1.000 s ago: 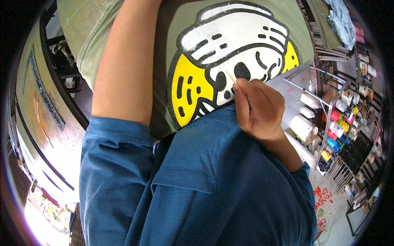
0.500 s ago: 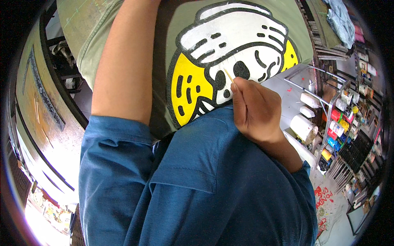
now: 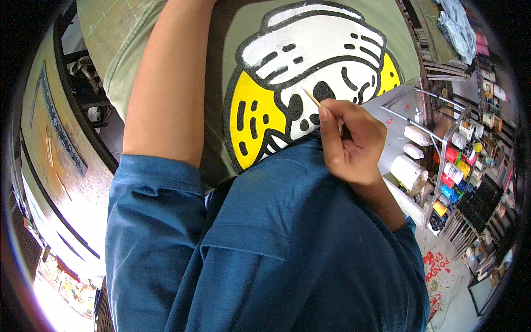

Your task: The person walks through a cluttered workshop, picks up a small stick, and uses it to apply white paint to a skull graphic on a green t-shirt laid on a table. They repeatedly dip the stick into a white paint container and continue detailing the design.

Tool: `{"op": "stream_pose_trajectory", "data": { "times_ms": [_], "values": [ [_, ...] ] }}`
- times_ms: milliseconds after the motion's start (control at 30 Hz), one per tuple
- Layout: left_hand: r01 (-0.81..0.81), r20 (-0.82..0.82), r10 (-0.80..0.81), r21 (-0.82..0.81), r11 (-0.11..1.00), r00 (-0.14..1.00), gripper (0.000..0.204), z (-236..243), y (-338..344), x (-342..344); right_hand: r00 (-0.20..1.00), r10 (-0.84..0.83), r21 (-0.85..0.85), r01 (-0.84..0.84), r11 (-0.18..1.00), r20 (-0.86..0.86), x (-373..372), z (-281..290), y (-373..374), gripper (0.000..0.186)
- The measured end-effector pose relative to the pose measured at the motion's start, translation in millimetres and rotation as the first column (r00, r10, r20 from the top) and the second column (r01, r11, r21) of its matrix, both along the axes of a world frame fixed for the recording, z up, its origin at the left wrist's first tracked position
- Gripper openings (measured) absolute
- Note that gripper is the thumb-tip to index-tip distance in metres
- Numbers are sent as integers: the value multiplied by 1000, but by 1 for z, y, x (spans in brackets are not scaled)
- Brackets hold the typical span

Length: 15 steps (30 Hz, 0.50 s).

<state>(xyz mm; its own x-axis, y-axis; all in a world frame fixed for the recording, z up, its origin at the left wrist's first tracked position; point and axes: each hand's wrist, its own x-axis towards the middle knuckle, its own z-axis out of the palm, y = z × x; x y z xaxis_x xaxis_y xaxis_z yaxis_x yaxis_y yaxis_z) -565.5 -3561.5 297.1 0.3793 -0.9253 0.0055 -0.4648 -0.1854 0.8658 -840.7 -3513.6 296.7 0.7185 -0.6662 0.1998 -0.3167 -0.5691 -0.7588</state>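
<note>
A thin pale wooden stick with a pointed tip [image 3: 311, 97] is pinched between thumb and forefinger of my right hand [image 3: 358, 141]. Its tip lies over the white face area of a cartoon print [image 3: 310, 47], close to the black oval shapes; whether it touches the surface I cannot tell. White, yellow and black make up the print, which is on olive-green fabric [image 3: 399, 27]. My left forearm [image 3: 166, 91] reaches across the fabric to the left of the print and leaves the upper edge, so the left hand is out of sight.
To the right, a metal-framed rack [image 3: 442, 146] stands by white containers [image 3: 409, 171] and several colored bottles [image 3: 451, 191]. A light-blue cloth [image 3: 458, 30] hangs at the upper right. On the left is a stained, curved-looking board [image 3: 69, 138] with thin sticks on it.
My right hand has shifted slightly to the right and turned, showing more of the inner fingers. The stick tip has moved slightly up the print. My left arm is nearly unchanged.
</note>
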Motion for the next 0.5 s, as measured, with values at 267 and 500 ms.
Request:
{"op": "stream_pose_trajectory", "data": {
  "times_ms": [267, 500],
  "values": [
    [-10, -6, 10, 19, 1000, 1000, 25, 1, 0, -2, 1000, 0, -1, 0, 1000, -8, 1, -1, 1, 5],
    [-5, -1, 5, 30, 1000, 1000, 25, 3, 1, -2, 1000, 11, -17, -11, 1000, -23, 1, -1, 2, 6]
  ]
}}
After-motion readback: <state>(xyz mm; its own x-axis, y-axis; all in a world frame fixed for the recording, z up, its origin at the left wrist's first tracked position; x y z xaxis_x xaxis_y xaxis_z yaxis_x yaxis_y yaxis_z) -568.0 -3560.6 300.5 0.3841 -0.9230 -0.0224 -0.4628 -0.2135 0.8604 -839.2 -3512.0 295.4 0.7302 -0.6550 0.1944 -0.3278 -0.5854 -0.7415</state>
